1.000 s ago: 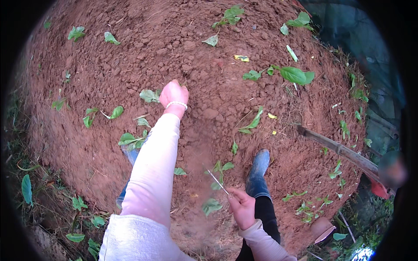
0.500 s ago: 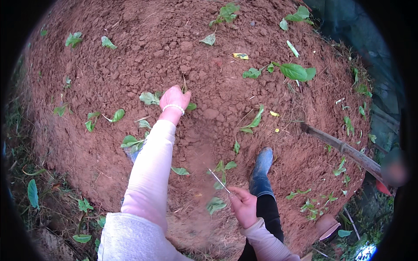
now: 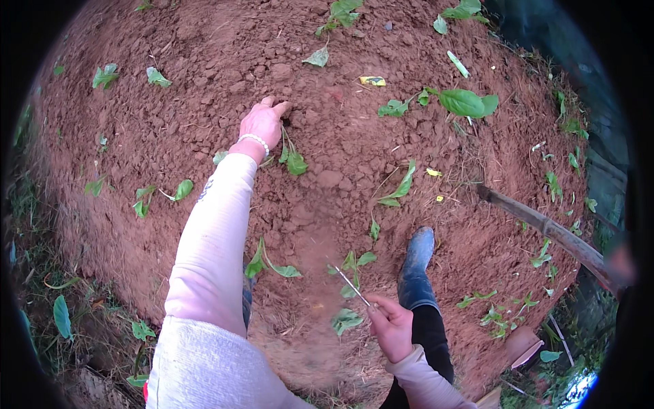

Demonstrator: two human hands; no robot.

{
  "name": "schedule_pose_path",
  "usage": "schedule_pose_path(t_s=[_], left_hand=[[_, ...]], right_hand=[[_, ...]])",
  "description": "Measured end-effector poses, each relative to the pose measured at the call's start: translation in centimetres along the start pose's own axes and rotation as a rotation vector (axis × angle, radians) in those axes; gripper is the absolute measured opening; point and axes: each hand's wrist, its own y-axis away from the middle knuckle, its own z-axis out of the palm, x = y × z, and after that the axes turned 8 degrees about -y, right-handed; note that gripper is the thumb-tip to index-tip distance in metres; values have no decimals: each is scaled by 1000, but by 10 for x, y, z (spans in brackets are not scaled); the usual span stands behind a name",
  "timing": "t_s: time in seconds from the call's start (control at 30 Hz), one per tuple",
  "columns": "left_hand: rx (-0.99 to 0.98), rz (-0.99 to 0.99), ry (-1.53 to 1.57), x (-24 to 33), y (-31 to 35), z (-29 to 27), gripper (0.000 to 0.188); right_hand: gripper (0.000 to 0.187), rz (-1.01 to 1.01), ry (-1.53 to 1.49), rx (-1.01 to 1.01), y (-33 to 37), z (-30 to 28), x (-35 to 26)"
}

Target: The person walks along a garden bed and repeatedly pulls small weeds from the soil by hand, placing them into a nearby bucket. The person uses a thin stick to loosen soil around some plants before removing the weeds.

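I observe the leafy seedling (image 3: 296, 163) on red soil (image 3: 211, 88) beside the left hand (image 3: 261, 123), long axis near-to-far, leaves toward the wearer; that hand's grip I cannot tell. The right hand (image 3: 392, 329) grips a thin metal rod (image 3: 351, 285), tip pointing forward-left.

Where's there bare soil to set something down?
Bare soil lies left of the left sleeve, below the leaf pair; a cloddy patch also separates the sprig by the left hand from the long leaf. It's crowded around the thin metal tool in the right hand, with leaves and the right blue boot close by.
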Motion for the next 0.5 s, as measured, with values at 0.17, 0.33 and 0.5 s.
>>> schedule_pose_path(t_s=[0.17, 0.33, 0.5], left_hand=[[-24, -113, -2, 7, -10, 2, 35], [39, -241, 102, 3, -24, 15, 29], [48, -353, 663, -29, -23, 21, 25]], right_hand=[[20, -17, 23, 28, -3, -2, 0], [20, -29, -23, 29, -4, -1, 0], [19, -11, 10, 53, -4, -1, 3]])
